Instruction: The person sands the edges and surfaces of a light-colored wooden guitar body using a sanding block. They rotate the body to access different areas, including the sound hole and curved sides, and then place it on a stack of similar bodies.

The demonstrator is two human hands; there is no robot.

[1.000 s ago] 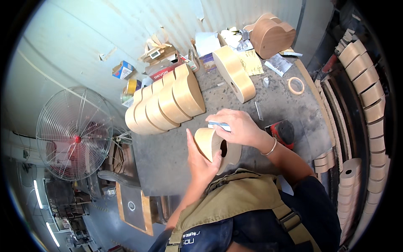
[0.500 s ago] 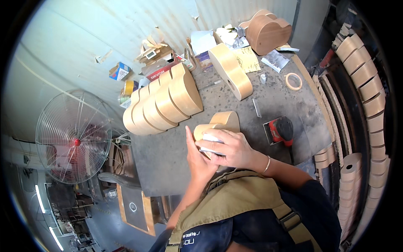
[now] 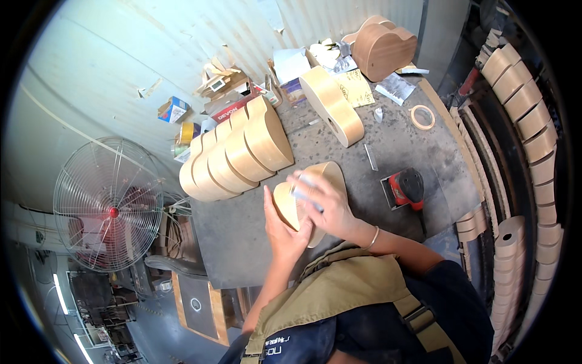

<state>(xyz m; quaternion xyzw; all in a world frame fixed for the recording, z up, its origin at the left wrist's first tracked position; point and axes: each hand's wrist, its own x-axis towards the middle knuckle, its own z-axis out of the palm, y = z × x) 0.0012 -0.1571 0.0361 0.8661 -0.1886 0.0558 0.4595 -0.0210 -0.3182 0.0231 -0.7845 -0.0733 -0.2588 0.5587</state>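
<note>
A small pale-wood instrument body, waisted like a ukulele [image 3: 286, 203], is tilted at the near edge of the workbench, close to me. My left hand [image 3: 284, 235] grips its near left side, thumb and fingers apart around the rim. Over the body's curved side lies my right hand [image 3: 330, 209], fingers closed on a pale grey-white sanding pad [image 3: 302, 185] that presses on the wood. The pad is partly hidden by the fingers and blurred, so its exact make cannot be told.
Several pale bodies [image 3: 242, 148] stand in a row at left; another [image 3: 333, 109] lies behind. Darker bodies [image 3: 385, 51] sit at the far right. A red-black power sander [image 3: 407, 187], tape roll [image 3: 422, 117] and metal strip [image 3: 370, 157] lie on the workbench [image 3: 230, 255]. A caged fan [image 3: 109, 206] stands left.
My right hand and the pad have moved away from me, up along the body's side. More of the body's left part now shows. My left hand keeps its hold.
</note>
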